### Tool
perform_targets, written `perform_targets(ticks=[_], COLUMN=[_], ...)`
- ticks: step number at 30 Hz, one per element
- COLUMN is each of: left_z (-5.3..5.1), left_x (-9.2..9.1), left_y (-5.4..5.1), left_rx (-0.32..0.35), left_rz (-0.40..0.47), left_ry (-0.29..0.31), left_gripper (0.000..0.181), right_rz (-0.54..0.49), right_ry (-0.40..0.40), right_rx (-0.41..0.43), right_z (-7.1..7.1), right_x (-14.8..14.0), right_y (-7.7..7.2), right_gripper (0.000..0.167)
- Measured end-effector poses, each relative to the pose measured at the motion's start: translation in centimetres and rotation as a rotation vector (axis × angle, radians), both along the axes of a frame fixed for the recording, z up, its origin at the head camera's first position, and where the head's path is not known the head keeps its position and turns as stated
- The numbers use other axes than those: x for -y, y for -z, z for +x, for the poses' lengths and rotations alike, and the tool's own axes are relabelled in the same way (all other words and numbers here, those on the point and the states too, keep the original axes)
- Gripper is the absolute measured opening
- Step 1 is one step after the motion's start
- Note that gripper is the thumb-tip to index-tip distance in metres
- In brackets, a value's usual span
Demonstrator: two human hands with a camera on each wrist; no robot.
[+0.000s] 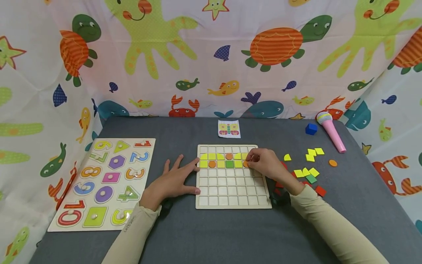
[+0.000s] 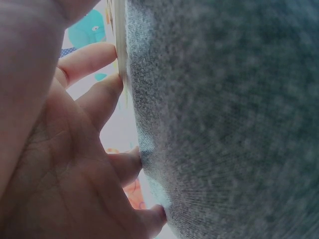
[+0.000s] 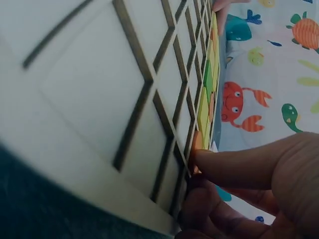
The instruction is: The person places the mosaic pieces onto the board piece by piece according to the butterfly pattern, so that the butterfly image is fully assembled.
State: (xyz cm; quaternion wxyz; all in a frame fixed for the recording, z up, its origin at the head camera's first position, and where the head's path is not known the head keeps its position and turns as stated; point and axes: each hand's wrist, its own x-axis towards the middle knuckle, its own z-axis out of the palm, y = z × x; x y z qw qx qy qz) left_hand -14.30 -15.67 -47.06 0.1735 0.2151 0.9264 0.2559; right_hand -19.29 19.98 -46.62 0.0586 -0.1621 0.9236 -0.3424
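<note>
Rests the left hand, spread, against the nine o'clock edge of the grid board. Pinches an orange disc with the right hand over the board, toward one o'clock from centre. Has loose yellow tiles at three o'clock, a picture card at twelve.

The pale wood-coloured grid board mid-frame bears yellow, orange and green tiles, while loose pieces in yellow, red, green and orange dot the plain grey counter to its right. At left, a cream puzzle board carries shapes in red, blue, purple, pink, orange, yellow and green. A blue cube and pink microphone show at right, below a white cloth patterned with orange, green and blue sea animals.
</note>
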Motion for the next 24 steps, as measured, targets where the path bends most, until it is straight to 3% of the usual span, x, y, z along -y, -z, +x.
perform_targets(ticks=[5,11,18,24], left_z=[0.0,0.0,0.1,0.1], left_x=[0.0,0.0,0.0,0.0], left_y=[0.0,0.0,-0.1,0.0], left_rx=[0.001,0.002,0.000,0.002], left_rz=[-0.001,0.000,-0.001,-0.005], left_ry=[-0.003,-0.002,-0.006,-0.008], left_gripper=[0.108,0.108,0.108,0.108], right_rz=[0.025,0.083,0.152,0.149], right_ry=[-0.028,-0.071,-0.123,-0.087], right_rx=[-0.043,-0.115,-0.003,0.041], right_z=[-0.1,-0.3,-0.9,-1.2], right_x=[-1.0,-4.4,-9.2,-12.9], right_y=[-0.5,-1.3,-2.1,-1.7], right_gripper=[0.013,0.035,0.075,0.090])
